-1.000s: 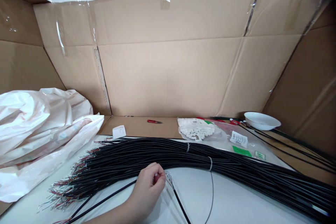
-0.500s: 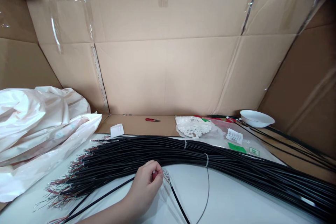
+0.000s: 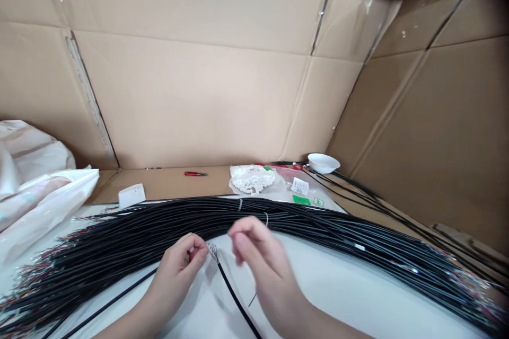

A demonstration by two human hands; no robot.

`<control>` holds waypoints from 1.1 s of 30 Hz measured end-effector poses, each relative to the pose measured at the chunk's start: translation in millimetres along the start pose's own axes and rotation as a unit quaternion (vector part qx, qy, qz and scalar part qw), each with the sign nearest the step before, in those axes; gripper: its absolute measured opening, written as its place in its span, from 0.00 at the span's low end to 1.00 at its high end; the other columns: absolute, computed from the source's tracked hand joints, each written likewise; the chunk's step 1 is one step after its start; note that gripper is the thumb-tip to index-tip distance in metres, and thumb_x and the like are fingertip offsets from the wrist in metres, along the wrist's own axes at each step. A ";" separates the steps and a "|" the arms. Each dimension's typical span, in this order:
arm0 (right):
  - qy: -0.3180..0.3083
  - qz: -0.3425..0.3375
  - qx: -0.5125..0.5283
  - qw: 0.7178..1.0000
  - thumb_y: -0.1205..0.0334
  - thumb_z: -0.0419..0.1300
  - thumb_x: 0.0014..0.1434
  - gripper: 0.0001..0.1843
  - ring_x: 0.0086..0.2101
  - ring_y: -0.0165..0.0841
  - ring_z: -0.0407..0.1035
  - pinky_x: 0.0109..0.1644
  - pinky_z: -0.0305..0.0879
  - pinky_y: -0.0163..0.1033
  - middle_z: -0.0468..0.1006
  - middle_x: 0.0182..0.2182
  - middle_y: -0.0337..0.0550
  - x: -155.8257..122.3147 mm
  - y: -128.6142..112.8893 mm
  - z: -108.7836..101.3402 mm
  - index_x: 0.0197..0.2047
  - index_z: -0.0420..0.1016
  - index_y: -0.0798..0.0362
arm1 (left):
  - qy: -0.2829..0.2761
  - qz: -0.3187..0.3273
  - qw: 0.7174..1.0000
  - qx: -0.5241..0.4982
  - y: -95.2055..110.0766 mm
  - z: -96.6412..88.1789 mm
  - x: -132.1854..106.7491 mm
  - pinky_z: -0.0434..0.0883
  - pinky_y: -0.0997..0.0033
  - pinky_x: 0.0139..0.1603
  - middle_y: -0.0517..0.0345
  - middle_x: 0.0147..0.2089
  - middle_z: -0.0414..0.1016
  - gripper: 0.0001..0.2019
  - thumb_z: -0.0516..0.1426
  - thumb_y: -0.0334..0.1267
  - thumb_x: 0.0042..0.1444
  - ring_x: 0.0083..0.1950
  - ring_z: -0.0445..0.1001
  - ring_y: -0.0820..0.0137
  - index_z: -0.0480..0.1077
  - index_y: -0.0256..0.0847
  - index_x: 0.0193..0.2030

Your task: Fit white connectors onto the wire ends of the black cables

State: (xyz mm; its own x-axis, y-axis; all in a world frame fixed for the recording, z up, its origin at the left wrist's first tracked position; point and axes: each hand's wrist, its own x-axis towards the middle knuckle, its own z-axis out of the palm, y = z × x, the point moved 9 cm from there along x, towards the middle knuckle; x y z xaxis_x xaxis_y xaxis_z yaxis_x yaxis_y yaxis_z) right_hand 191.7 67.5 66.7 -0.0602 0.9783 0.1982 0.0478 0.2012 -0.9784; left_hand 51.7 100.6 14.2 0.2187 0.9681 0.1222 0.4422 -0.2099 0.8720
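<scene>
My left hand (image 3: 177,267) is curled shut on a thin black cable (image 3: 109,302) that runs in from the lower left, with a bit of red showing between the fingers. Just right of it, fine stripped wires (image 3: 212,251) fan out from the end of another black cable (image 3: 234,294). My right hand (image 3: 258,254) is raised close by, blurred, fingers apart, with nothing visible in it. Behind both hands lies a long bundle of black cables (image 3: 199,222), bound with thin ties and ending in coloured wire ends at both sides.
The bundle lies on a white table (image 3: 338,291). Behind it are red-handled snips (image 3: 195,174), a clear bag of white connectors (image 3: 251,179), a white bowl (image 3: 323,163) and loose black cables (image 3: 377,206). Cardboard walls surround the area, with a white plastic sack (image 3: 40,185) at left.
My right hand has come into view beside my left hand. The whole scene has shifted left and down in the picture as the head view turned.
</scene>
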 end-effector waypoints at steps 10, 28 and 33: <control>-0.077 0.205 0.221 0.951 0.54 0.61 0.47 0.22 0.22 0.28 0.64 0.17 0.61 0.30 0.69 0.25 0.36 8.9 84.3 38.0 0.40 0.55 0.51 | -0.015 -0.014 1.000 -0.015 0.8 3.1 0.4 0.59 0.74 0.29 0.60 0.27 0.67 0.13 0.49 0.44 0.56 0.28 0.62 0.69 0.67 0.39 0.28; -0.076 0.147 0.207 0.964 0.56 0.61 0.49 0.18 0.20 0.25 0.64 0.15 0.57 0.26 0.69 0.25 0.35 6.2 79.3 36.4 0.38 0.58 0.52 | -0.020 -0.019 0.999 -0.026 -2.0 2.1 0.4 0.59 0.74 0.29 0.59 0.28 0.69 0.11 0.49 0.42 0.54 0.29 0.64 0.68 0.68 0.39 0.33; -0.099 0.145 0.182 0.967 0.55 0.60 0.50 0.17 0.20 0.26 0.63 0.16 0.56 0.27 0.67 0.25 0.34 5.8 80.0 45.2 0.39 0.58 0.51 | -0.062 -0.010 0.994 -0.086 -0.3 10.0 1.8 0.60 0.74 0.31 0.59 0.28 0.70 0.12 0.51 0.45 0.54 0.30 0.64 0.70 0.68 0.38 0.34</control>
State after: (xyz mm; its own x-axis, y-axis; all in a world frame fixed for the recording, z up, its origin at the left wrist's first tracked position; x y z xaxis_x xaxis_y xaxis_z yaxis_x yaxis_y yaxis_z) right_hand 150.2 87.0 -13.1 -0.2890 0.9550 -0.0671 -0.2611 -0.1461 -0.9542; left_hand 60.6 101.1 9.5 0.3211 0.9455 0.0532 0.2952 -0.1533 0.9431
